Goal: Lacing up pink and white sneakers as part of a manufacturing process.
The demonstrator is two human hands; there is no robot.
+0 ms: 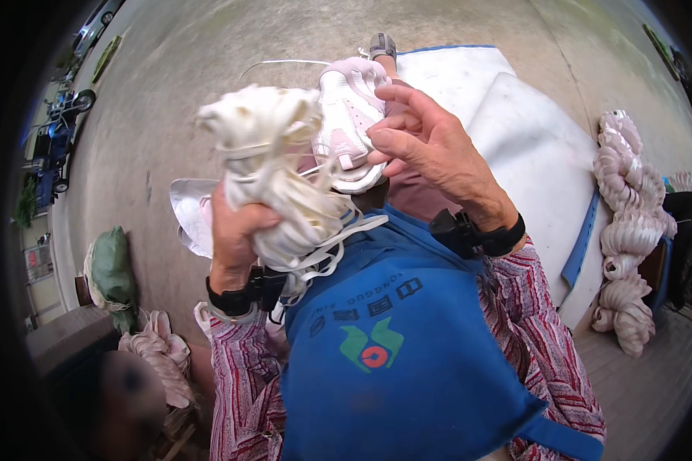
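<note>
Your left hand (pixel 235 230) clutches that bulky white cloth-lace bundle (pixel 273 169), prob to free your spread right hand (pixel 435 144) near the pink-and-white mesh shoe (pixel 344 107).

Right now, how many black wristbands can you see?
2: a black wristband on the wrist of your left hand, which holds white laces, and another black wristband on the wrist of your right hand. Your sleeves could hide more.

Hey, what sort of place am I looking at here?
Probably an outdoor yard where shoes are worked on: there's broad concrete ground, a blue vehicle off to the left, and a pink-and-white shoe beside white laces.
</note>
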